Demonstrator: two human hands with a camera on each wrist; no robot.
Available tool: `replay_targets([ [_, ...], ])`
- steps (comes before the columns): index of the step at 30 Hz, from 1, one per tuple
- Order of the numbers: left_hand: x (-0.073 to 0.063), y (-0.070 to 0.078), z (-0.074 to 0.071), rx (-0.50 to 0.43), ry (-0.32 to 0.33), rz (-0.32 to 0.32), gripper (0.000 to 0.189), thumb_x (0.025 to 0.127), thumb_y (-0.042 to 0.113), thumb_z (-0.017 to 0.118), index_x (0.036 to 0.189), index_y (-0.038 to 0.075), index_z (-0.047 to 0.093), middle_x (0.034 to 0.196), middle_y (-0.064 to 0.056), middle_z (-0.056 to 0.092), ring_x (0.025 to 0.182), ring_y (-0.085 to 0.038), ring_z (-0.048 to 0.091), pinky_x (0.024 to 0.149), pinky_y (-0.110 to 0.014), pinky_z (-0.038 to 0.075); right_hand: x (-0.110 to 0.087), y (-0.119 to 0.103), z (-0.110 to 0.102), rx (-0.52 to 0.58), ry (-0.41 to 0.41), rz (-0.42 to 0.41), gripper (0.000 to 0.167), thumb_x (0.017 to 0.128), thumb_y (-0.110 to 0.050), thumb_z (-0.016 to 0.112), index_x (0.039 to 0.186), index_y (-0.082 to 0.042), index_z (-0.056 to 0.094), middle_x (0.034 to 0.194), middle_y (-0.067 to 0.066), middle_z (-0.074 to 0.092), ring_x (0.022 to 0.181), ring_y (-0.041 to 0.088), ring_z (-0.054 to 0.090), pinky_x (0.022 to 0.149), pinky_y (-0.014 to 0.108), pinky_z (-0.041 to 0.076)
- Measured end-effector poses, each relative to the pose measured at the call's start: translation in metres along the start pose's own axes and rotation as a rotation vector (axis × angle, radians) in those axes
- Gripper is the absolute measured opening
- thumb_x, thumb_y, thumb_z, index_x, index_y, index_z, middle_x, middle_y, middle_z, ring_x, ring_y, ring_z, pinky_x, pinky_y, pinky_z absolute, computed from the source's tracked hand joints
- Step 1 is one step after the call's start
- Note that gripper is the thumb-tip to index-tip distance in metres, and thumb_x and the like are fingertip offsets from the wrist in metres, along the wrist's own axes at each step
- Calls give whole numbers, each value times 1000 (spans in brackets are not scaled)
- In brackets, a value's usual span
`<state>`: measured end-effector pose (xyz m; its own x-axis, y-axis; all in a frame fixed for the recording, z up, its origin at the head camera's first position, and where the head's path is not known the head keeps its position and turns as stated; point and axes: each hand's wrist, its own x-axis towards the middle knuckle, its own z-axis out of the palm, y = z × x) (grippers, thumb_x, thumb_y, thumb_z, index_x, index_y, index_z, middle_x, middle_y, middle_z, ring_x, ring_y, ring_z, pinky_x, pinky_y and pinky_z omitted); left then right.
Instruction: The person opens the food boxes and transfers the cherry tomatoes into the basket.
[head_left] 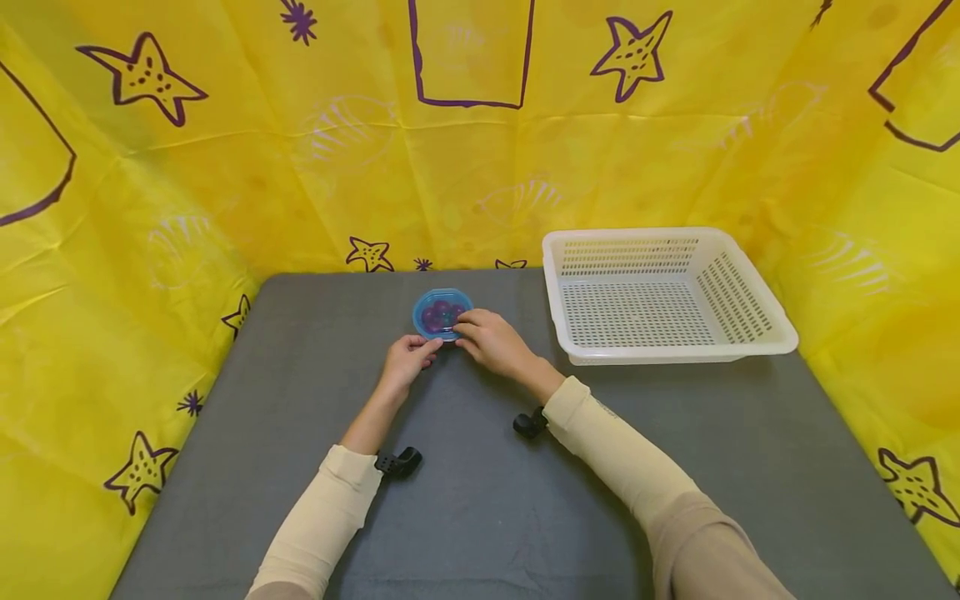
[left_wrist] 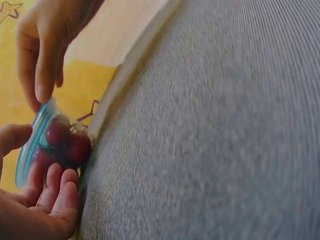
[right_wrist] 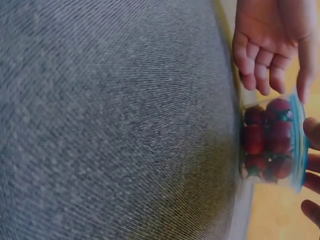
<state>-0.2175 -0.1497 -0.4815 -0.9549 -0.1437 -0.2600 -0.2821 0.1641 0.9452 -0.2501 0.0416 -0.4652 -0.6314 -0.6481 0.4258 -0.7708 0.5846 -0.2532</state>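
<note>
A clear round container [right_wrist: 265, 142] with a blue lid [head_left: 427, 304] stands near the far edge of the table. Through its side several small red tomatoes [left_wrist: 79, 147] with green stems are visible. My left hand [head_left: 405, 362] holds the container at its near side. Its thumb is at the lid's rim and its fingers [left_wrist: 54, 177] lie along the container's side. Over the lid from the right comes my right hand [head_left: 491, 337], its fingertips touching the lid near the rim. In the right wrist view those fingers [right_wrist: 312, 182] are spread along the lid's top.
To the right stands a white plastic basket [head_left: 671, 350] with slotted walls and a grid floor. A grey cloth [head_left: 480, 517] covers the table. Yellow printed curtains [head_left: 465, 183] hang behind the table and at both sides.
</note>
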Motion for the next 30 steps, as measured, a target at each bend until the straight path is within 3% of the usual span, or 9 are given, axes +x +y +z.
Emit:
replay_targets([
  [4,1,2,2,-110,-30,-44,27,93,21,66,104,-3,58,91,-5,66,76,-10,63,72,-20,53,1,1,2,-45,30,-47,21,89,-12,69,108,-4,72,114,11,69,110,27,63,101,42,47],
  [9,2,3,4,-202,-33,-76,17,93,17,65,96,2,58,82,0,66,73,-8,63,74,-22,54,3,1,2,-101,42,-77,18,90,-12,69,106,-5,73,111,10,70,107,26,64,101,41,46],
  [15,2,2,6,-283,-44,-50,10,94,9,63,91,5,54,72,6,65,69,-5,64,74,-22,55,5,1,4,-202,49,-170,16,92,-7,62,104,-3,72,107,9,71,101,23,66,100,37,48],
  [22,2,-3,6,-477,-88,-58,12,96,0,54,88,6,47,74,5,70,71,-5,67,74,-20,56,4,1,7,-266,19,-259,22,90,1,57,109,-1,69,108,10,70,99,23,65,98,34,48],
  [30,9,-5,2,-523,-128,-81,11,96,1,54,87,5,50,76,3,72,73,-7,68,74,-20,56,6,0,7,-389,-37,-275,23,92,-3,56,113,-1,66,113,10,67,103,22,64,98,29,50],
])
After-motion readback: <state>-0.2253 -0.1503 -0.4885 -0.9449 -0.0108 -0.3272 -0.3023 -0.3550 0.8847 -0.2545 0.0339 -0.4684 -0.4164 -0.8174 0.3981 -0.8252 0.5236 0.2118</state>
